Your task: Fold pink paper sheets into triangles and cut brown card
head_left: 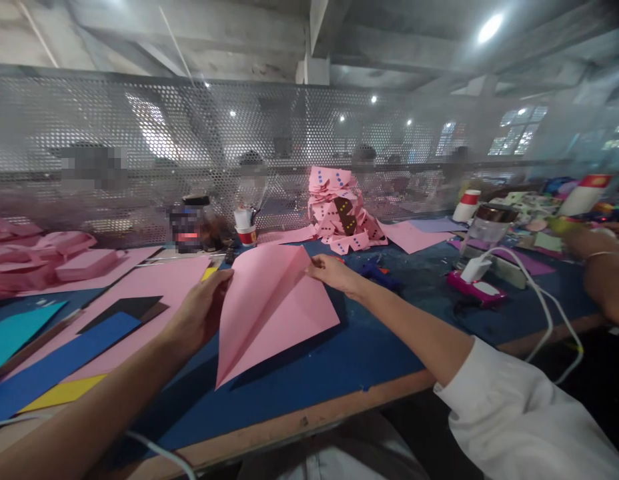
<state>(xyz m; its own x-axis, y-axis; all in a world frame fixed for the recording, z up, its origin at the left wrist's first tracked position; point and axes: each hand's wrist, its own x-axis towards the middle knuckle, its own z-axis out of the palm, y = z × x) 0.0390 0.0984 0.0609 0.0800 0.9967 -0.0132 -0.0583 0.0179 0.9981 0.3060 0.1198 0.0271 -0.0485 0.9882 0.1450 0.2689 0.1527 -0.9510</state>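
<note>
A sheet of pink paper is held up over the blue tabletop, bent along a diagonal crease. My left hand grips its left edge, the fingertips partly hidden behind the paper. At the upper right corner, my right hand pinches the same sheet between thumb and fingers. Behind it stands a pile of folded pink paper pieces with small blue and dark squares on them. To the left lie a larger pink sheet, a blue strip and a black piece.
Stacked pink pieces fill the far left. A paper cup, a lidded jar and a magenta device with a white cable stand farther back. Another person's arm reaches in at right. A perforated metal screen closes the back.
</note>
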